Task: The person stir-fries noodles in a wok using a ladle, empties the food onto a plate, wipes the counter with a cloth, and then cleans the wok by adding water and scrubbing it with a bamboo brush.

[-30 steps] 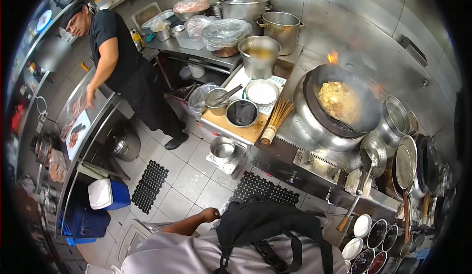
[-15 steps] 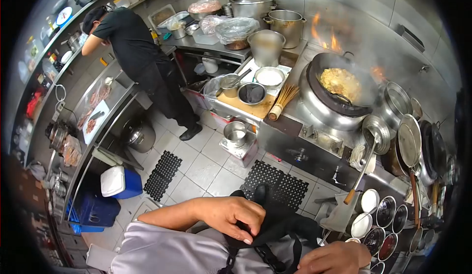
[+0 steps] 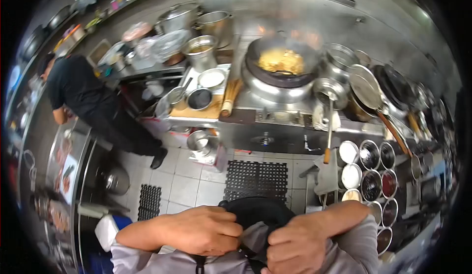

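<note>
Tiled floor (image 3: 186, 185) ran between steel kitchen fittings, seen through a round lens with blacked-out edges.

Nearest, at the wearer's chest: left hand (image 3: 209, 230) and right hand (image 3: 297, 244), a little apart from each other, both clenched with knuckles up on a black cloth piece (image 3: 258, 206). It lay between them, bunched against a grey garment (image 3: 356, 244). A black strap (image 3: 200, 264) hung just below the left hand.

From its folds, judged the cloth light, soft and limp, with little risk of slipping or breaking; best hold was a doubled edge at each side, or the strap. View was poor here: it might have been a chest bag or an apron bib. Fingertips of both hands were hidden, and the bottom of the frame cut off the lower cloth.

Beyond: a perforated black mat (image 3: 255, 178); to its right, round containers, among them a dark red one (image 3: 389, 184). Farther, a dark wok (image 3: 251, 65) held yellow food (image 3: 281, 61), its detail lost to blur and haze. Bundled sticks (image 3: 231, 97) lay beside a tan board (image 3: 212, 110).

Far left, a person in black (image 3: 93, 97) stooped by a worktop (image 3: 81, 136); that person's hands were not clear.
</note>
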Demonstrator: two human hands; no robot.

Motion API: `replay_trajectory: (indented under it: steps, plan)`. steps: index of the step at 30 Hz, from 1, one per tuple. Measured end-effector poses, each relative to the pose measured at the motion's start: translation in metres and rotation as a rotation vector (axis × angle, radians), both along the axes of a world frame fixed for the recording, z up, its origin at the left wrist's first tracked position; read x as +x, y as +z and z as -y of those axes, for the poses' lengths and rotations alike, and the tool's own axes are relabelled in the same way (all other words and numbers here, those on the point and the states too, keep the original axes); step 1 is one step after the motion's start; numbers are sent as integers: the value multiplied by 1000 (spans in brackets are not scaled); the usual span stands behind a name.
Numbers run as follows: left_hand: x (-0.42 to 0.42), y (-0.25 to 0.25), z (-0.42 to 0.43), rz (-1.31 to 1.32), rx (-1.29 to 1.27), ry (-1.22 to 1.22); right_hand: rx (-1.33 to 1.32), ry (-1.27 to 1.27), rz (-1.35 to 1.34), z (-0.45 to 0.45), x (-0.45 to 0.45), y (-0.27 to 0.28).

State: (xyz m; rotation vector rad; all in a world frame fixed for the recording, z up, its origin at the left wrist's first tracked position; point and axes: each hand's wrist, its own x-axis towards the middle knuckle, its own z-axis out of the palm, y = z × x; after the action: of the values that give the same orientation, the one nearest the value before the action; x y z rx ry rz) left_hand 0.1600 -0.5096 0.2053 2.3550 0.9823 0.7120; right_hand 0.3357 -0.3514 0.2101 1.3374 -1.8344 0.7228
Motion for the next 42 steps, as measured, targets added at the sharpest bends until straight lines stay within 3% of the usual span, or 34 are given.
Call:
replay_trajectory:
  steps: [7, 9, 11, 13, 17, 20, 24, 25, 27, 29, 31, 36, 38, 42]
  plan:
    - [-73, -29, 35, -272, -223, 183, -120, -30, 63, 21, -57, -6]
    - [-89, -40, 51, 100, -333, 412, -125, -50, 66, 27, -67, -3]
    - [-120, -50, 82, 178, -473, 439, -128, -49, 142, 33, -75, 1]
    - [-145, -74, 118, 512, -725, 533, -121, -85, 152, 35, -82, 0]
    - [-163, -86, 132, 448, -759, 510, -95, -172, 135, 44, -96, -9]
    - [-185, -84, 113, 672, -620, 287, -107, -220, 195, 51, -112, -18]
    - [-206, -79, 93, 665, -683, 130, -96, -300, 214, 43, -130, -54]
    - [-211, -82, 97, 666, -678, 122, -89, -306, 215, 38, -133, -62]
    - [-214, -88, 111, 673, -991, 359, -160, -279, 418, 25, -140, -82]
    - [-212, -88, 106, 644, -989, 397, -184, -258, 502, 19, -139, -96]
    - [-205, -89, 94, 257, -850, 548, -256, -128, 622, 9, -133, -96]
    - [-175, -108, 47, 305, -740, 722, -248, -101, 626, -28, -114, -85]
    - [-159, -109, 13, 309, -382, 640, -246, -34, 646, -49, -109, -84]
    - [-118, -112, -48, 277, -176, 622, -196, 46, 687, -94, -97, -66]
